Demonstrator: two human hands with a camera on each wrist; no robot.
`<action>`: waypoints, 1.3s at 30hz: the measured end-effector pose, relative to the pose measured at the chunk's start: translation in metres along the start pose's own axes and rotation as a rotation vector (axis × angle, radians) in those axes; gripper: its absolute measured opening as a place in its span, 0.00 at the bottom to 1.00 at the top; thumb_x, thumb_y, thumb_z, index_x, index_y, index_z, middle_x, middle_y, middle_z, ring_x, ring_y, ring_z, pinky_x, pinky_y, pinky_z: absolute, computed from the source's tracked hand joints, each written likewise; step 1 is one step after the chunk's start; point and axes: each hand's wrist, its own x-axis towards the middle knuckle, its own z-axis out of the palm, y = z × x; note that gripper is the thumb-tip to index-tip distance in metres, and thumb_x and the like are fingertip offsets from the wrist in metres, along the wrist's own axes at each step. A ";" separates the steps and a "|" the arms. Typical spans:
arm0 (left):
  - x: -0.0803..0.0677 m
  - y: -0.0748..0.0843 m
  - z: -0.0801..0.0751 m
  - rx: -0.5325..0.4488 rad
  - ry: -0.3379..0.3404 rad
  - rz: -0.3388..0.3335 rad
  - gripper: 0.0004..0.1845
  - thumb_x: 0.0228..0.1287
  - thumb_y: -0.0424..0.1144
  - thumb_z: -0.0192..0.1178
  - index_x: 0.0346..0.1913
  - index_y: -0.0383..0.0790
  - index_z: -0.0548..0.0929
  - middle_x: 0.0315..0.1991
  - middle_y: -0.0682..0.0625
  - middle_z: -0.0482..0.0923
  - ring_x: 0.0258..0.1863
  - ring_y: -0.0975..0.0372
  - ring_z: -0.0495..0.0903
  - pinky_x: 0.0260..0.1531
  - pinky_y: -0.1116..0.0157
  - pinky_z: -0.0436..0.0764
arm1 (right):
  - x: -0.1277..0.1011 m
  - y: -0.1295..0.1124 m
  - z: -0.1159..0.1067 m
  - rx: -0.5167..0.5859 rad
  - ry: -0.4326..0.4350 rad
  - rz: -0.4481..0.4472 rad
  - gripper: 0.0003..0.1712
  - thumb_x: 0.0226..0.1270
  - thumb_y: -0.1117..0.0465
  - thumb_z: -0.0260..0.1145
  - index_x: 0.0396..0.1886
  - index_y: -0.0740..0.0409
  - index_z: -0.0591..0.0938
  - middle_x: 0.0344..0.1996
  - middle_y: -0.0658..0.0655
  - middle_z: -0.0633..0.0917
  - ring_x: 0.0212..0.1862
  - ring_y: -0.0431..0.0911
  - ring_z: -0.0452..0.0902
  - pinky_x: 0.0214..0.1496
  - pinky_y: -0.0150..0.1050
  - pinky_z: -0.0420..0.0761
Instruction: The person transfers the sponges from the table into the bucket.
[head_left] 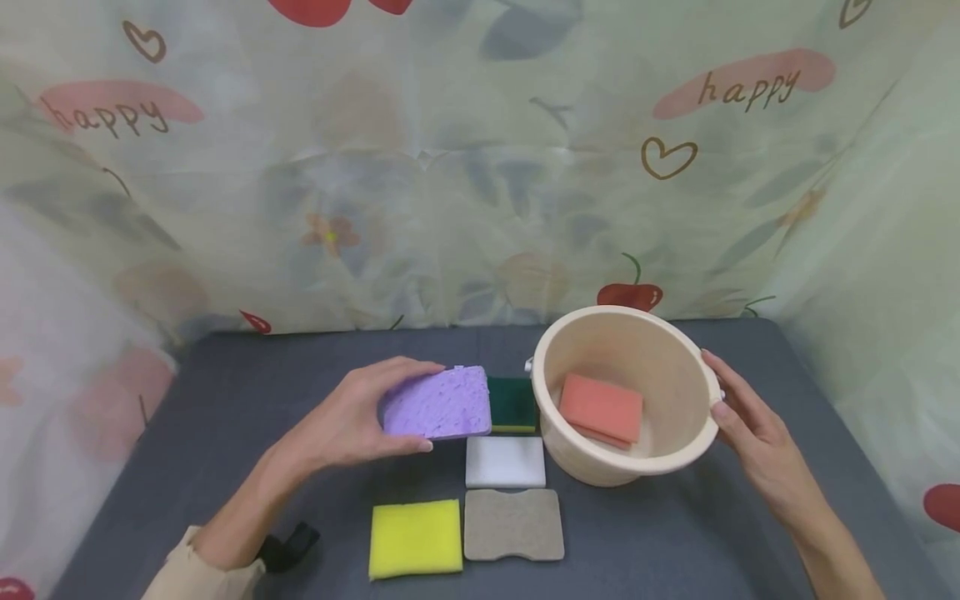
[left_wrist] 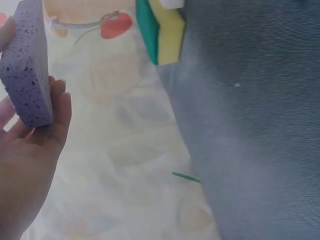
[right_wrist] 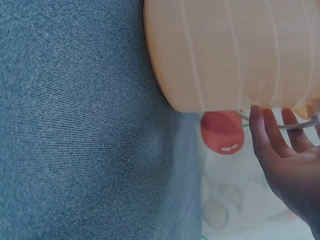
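My left hand [head_left: 367,417] grips a purple sponge [head_left: 438,404] by its edges, thumb on the near side and fingers on the far side, raised over the table. In the left wrist view the porous side of this sponge [left_wrist: 30,70] shows. My right hand [head_left: 753,433] holds a cream bucket [head_left: 558,442] at its right side, thumb at the rim. Fingertips [right_wrist: 256,114] touch the bucket's ribbed outer wall [right_wrist: 220,55] in the right wrist view. Inside the bucket lies a folded-looking orange sponge or cloth [head_left: 602,407].
Left of the bucket are a green-and-yellow scouring sponge [head_left: 513,402], a white block [head_left: 506,462], a grey notched pad [head_left: 513,525] and a yellow sponge [head_left: 416,538]. A black strap [head_left: 288,546] lies near my left forearm. A patterned curtain [head_left: 450,208] hangs behind the dark table [head_left: 247,392].
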 end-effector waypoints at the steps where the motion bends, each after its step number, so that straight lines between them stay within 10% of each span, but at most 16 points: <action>1: 0.002 0.002 -0.001 0.001 -0.001 0.002 0.43 0.48 0.58 0.77 0.69 0.58 0.73 0.60 0.62 0.75 0.52 0.67 0.75 0.48 0.60 0.78 | 0.000 0.000 0.000 -0.002 0.000 0.001 0.34 0.79 0.66 0.51 0.80 0.46 0.56 0.73 0.46 0.64 0.61 0.29 0.69 0.50 0.22 0.75; 39: 0.089 0.061 0.004 -0.076 -0.005 0.265 0.36 0.54 0.53 0.73 0.66 0.51 0.76 0.60 0.58 0.75 0.55 0.66 0.73 0.47 0.62 0.77 | 0.001 0.000 -0.001 -0.032 0.003 0.012 0.34 0.80 0.64 0.51 0.80 0.44 0.56 0.75 0.49 0.62 0.61 0.28 0.68 0.51 0.21 0.74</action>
